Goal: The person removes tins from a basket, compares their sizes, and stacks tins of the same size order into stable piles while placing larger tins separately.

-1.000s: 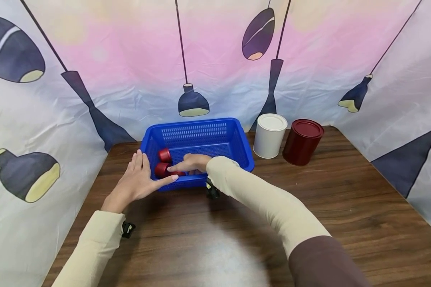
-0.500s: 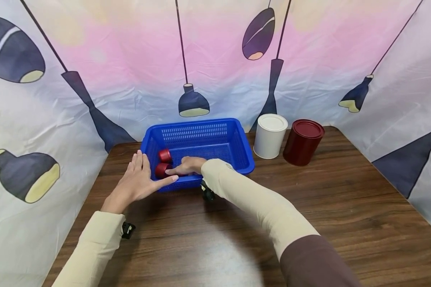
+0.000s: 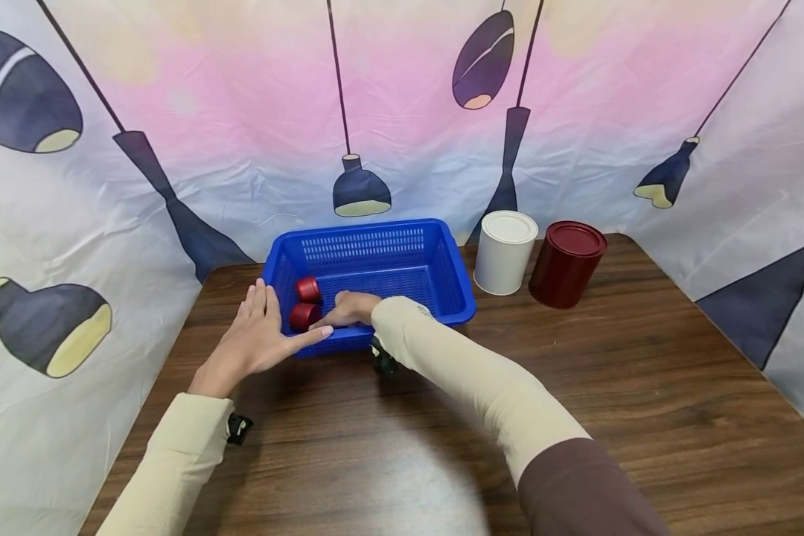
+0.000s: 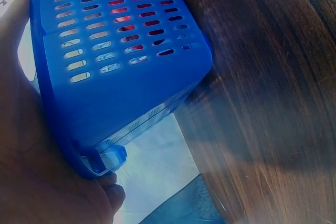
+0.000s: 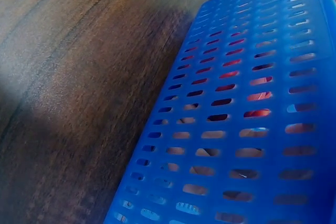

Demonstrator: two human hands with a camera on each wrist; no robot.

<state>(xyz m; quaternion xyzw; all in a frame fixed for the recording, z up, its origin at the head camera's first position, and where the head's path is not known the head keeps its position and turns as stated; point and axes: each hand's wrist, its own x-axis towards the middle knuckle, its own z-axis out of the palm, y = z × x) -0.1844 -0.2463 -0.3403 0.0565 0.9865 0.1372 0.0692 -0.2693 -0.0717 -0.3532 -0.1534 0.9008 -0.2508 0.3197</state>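
Note:
A blue plastic basket (image 3: 452,279) with slotted walls stands on the table. Two small red cup-shaped pieces lie at its left end, a farther one (image 3: 307,289) and a nearer one (image 3: 304,316). My left hand (image 3: 257,335) rests on the basket's near left corner, fingers straight and thumb along the front rim. Reaching over that rim, my right hand (image 3: 351,307) is inside the basket, its fingertips beside the nearer red piece. The front wall and the hand itself hide most of its fingers. Through the slots, the right wrist view shows red (image 5: 257,113) close to skin.
A white can (image 3: 504,257) with a lid stands just right of the basket, and a dark red can (image 3: 566,268) is beside it. The brown wooden table (image 3: 375,447) runs back to a printed curtain (image 3: 241,112) behind the basket.
My right hand has shifted slightly left and lower in the basket. A bit of red seen under its fingers one second ago is now hidden. My left hand has stayed in place.

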